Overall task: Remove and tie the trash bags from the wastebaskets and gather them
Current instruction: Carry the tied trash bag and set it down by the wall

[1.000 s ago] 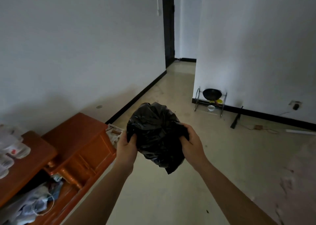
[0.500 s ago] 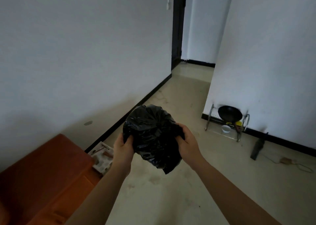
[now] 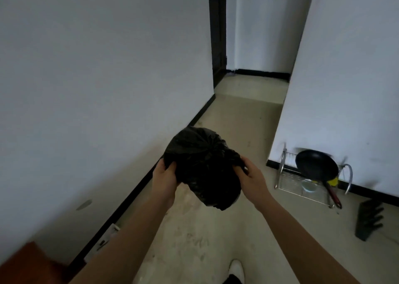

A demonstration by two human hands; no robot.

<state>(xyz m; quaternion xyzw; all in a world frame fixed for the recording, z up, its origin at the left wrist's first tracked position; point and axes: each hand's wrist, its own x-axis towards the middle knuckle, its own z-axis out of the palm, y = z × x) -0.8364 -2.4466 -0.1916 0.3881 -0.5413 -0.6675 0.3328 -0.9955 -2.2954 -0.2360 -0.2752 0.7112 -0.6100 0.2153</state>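
Though its dark folds swallow most detail, the black trash bag (image 3: 203,167) is held in the air above the floor (image 3: 237,229), left of the wire rack (image 3: 302,188), its top gathered into puckers. The left hand (image 3: 165,175) grips one side and the right hand (image 3: 251,175) the other, fingers curled into the plastic with their tips buried; whether a knot is made cannot be told. A black pan (image 3: 316,168) leans on the rack. Right of the rack lies a dark slotted object (image 3: 369,221), too blurred to identify. Far left of the rack, an orange-brown wooden corner (image 3: 28,264) is cut off by the frame edge.
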